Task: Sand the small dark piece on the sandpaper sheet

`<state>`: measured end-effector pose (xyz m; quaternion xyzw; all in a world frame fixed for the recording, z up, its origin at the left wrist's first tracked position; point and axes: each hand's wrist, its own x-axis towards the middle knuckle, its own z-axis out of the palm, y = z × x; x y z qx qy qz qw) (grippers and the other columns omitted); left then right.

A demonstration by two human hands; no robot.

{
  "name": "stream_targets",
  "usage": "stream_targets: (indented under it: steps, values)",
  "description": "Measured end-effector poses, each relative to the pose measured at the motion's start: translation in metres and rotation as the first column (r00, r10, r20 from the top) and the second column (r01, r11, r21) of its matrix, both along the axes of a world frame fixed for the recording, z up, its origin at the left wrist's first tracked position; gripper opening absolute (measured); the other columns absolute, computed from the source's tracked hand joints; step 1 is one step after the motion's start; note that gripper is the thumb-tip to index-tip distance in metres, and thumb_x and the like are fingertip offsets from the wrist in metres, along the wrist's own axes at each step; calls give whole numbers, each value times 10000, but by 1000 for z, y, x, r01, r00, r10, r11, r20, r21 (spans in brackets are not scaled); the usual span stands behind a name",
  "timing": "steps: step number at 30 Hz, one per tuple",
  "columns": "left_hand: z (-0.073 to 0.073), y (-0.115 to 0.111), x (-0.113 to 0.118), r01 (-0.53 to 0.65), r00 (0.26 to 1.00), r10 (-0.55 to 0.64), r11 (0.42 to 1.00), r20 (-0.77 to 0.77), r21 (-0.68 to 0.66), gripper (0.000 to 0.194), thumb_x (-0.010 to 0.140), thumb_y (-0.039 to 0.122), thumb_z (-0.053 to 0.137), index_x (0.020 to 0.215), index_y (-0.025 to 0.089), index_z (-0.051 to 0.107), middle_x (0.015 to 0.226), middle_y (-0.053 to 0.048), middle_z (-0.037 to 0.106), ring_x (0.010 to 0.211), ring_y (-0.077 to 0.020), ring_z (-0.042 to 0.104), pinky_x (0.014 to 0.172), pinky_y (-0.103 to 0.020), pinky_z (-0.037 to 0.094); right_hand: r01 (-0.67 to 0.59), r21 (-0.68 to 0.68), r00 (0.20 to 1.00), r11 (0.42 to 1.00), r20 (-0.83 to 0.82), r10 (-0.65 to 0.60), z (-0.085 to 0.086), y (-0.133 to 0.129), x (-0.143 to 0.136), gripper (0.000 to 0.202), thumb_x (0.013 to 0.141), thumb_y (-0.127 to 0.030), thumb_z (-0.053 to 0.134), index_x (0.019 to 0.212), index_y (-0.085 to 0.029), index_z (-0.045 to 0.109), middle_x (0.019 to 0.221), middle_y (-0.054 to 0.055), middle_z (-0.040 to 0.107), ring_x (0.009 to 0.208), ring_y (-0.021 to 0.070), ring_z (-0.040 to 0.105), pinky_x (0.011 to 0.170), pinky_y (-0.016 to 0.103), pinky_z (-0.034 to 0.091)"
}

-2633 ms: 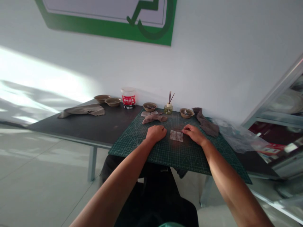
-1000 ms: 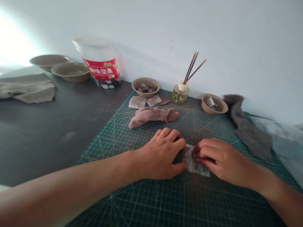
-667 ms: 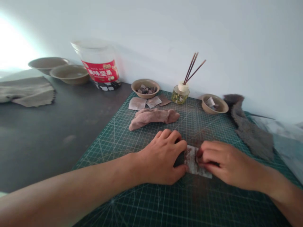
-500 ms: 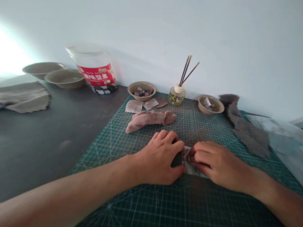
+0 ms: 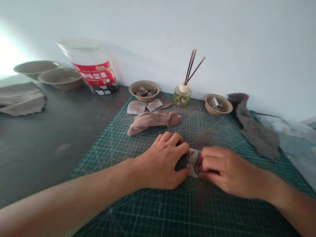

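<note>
Whitish sheet [image 5: 192,161] (brown-blotched, seemingly)

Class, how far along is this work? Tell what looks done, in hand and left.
Possibly done: small pieces gathered in a bowl. In hand: the pale sheet, touched by left hand and right hand. Perhaps left: the brown marks on it and untouched flat pieces near the bowl.

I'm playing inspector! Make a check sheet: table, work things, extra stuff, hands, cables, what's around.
Surface: green gridded mat on a dark table
Work things: pale, brown-stained piece on the mat, between the hands
Clutter: pinkish cloth, two greyish cloths, red-labelled tub, reed diffuser, four bowls, loose flat pieces
Hands: left hand at the piece's left edge; right hand on its right part, grip unclear
Cables: nothing seen
Surroundings: pale wall behind; translucent plastic at right
</note>
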<state>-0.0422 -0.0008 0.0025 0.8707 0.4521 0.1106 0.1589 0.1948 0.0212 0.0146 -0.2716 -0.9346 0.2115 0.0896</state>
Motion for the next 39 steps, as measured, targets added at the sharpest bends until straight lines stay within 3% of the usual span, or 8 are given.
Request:
stream_targets:
  steps: [4,9,14,18,23,27,32,39]
  values:
    - [0,0,0,0,1000,0,1000,2,-4,327,792,462,697,1012,249,583,1139,-51,518,1042,-284,467,929,-496,425,69,143,998,987,-16,-67,-2,5,-1,179,950,-145,579,782,-198,613,851,34,617,811,189,559,743,337,417]
    - [3,0,0,-3,1000,3,1000,4,-9,337,795,451,696,1033,243,581,1139,-57,512,1053,-288,461,936,-494,425,-26,-18,999,1000,18,26,4,9,4,172,940,-125,587,784,-198,602,839,4,602,784,155,547,705,298,394]
    - [4,-1,0,-6,1000,6,1000,9,-26,351,801,469,699,1043,245,577,1136,-53,507,1051,-286,460,947,-504,422,96,19,995,995,14,-96,2,8,5,170,955,-148,578,790,-189,590,858,19,587,800,165,549,726,306,401]
    - [3,-1,0,-4,1000,4,1000,10,-21,343,804,461,695,1046,247,578,1136,-51,504,1047,-284,461,936,-497,427,-14,-45,1000,999,-1,14,-4,5,2,180,973,-171,557,804,-196,615,883,19,601,767,147,567,683,281,410]
    - [2,-1,-1,-4,1000,4,1000,14,-16,360,804,466,700,1066,253,576,1130,-44,502,1047,-281,460,945,-501,425,112,-3,993,994,-27,-112,-5,9,5,150,978,-179,550,850,-194,628,954,42,626,856,168,600,755,291,445]
    - [3,-1,-1,-8,1000,9,1000,15,-22,363,809,478,689,1073,254,581,1127,-46,501,1049,-283,459,953,-506,423,5,-73,1000,997,25,-3,-2,8,10,160,974,-165,550,848,-210,637,934,13,630,800,141,607,710,267,438]
    - [3,-1,-1,-5,1000,5,1000,13,-23,358,802,463,699,1070,255,585,1132,-45,503,1043,-278,463,946,-498,427,119,39,992,992,35,-121,-1,7,10,155,973,-157,539,866,-205,641,947,19,635,828,154,619,730,279,431]
    - [1,-1,-1,-5,1000,5,1000,14,-19,369,800,482,701,1069,255,594,1144,-50,505,1057,-285,462,967,-514,419,62,28,996,998,58,-64,-1,4,7,155,966,-167,546,836,-210,618,911,2,598,756,137,584,658,275,387]
